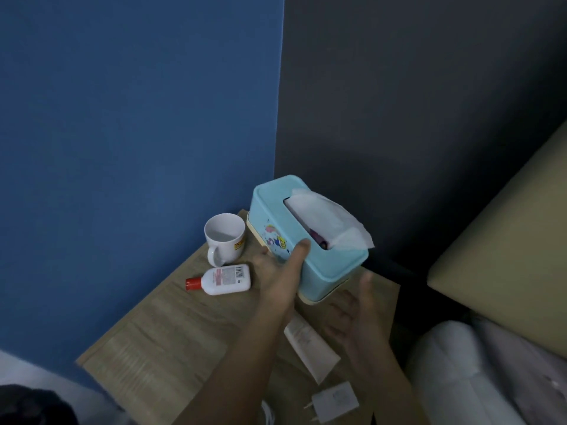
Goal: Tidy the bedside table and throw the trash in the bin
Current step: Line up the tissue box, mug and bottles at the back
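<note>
**Holding tissue box tilted above the table, one-handed**

The left hand (280, 271) has the tissue box (273, 210). The grip is clamped on the near-left long side: thumb on the blue lid by the slot, fingers down the side wall. The box is tilted and looks lifted over the back right corner of the table (147, 332). I can't tell whether its far end still touches. A tissue (325, 222) sticks out of the slot.

The right hand (357, 314) is spread and holds nothing, palm turned toward the box. It sits just below and right of the box's near end, not touching.

Key relation: the box's long axis runs far-left to near-right, so its near short end points almost straight at the right hand. That is the closer free hand for taking the unsupported end. The left grip is off-centre on one side, so the box probably wants to roll toward the right.

Loose on the table:
- mug (224, 237), upright at the back, just left of the box
- lotion bottle (227, 279), lying flat, red cap pointing left
- tube (310, 348), under the forearms
- charger plug (334, 400), at the near edge

No bin is in view. My read is that tidying is at an early stage, with nothing obviously sorted yet.
</note>
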